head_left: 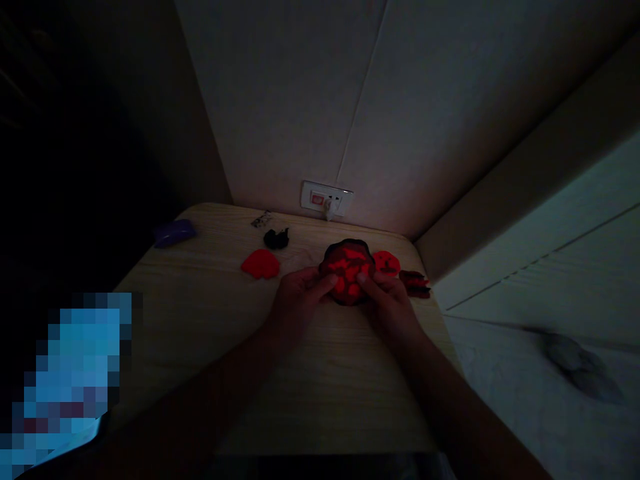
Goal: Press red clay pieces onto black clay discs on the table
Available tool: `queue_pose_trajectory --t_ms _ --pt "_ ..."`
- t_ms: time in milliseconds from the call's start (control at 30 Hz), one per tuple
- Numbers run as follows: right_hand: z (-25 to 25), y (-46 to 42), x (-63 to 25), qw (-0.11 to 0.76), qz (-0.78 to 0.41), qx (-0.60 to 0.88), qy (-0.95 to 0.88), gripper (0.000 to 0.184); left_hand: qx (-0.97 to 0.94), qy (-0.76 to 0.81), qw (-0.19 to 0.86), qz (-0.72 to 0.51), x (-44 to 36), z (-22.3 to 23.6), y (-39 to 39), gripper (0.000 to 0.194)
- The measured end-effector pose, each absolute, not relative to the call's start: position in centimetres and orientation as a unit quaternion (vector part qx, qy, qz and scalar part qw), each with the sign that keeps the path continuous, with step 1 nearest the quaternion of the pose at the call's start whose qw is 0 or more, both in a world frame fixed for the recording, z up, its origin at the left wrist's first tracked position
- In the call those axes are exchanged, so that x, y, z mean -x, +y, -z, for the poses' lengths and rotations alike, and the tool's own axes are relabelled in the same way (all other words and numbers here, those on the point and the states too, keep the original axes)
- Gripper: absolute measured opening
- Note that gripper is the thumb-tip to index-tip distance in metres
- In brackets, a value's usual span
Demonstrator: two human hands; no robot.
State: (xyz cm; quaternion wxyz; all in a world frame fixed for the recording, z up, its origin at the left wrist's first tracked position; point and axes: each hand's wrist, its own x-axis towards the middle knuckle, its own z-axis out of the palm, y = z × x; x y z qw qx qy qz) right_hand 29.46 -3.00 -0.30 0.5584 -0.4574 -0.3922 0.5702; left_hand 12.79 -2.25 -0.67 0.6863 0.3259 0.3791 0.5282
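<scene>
Both hands hold a flat, roundish red-and-black piece [349, 257] that looks like modelling clay, with a dark wavy rim and bright red patches. My left hand [299, 297] is closed on its left edge, the thumb pressed on top. On the opposite edge my right hand [393, 303] grips it the same way; the fingers beneath are hidden. To the left lies a red flattened lump [261, 264], with a small black lump [277, 238] behind it. Just past my right hand are a red disc with dark marks [385, 263] and a red-and-black streaked piece [416, 284].
The pale wooden tabletop [200, 320] meets a wall with a socket panel [326, 199] and a plug in it. A purple object [175, 233] sits at the left edge. Lower left glows a pixelated screen [75, 373]. A grey bundle [575, 363] lies at right. Light is dim.
</scene>
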Motion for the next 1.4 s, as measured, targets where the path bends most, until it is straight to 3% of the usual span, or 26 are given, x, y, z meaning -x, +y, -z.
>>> queue_pose_trajectory --t_ms 600,967,1200,1400 --pt "-0.3 -2.8 -29.1 0.596 -0.590 0.424 -0.342 0.032 -0.289 0.367 0.695 -0.546 -12.6 0.3 -2.1 0.023" --pt "1.1 -3.1 -29.4 0.544 -0.538 0.463 -0.447 0.021 -0.381 0.395 0.667 -0.504 -12.8 0.6 -2.4 0.033" --pt "1.0 -3.1 -29.2 0.524 -0.520 0.471 -0.483 0.026 -0.443 0.410 0.635 -0.482 -12.7 0.7 -2.3 0.030" --pt "0.7 -3.1 -29.4 0.537 -0.549 0.463 -0.442 0.027 -0.386 0.375 0.677 -0.502 -12.8 0.7 -2.4 0.031"
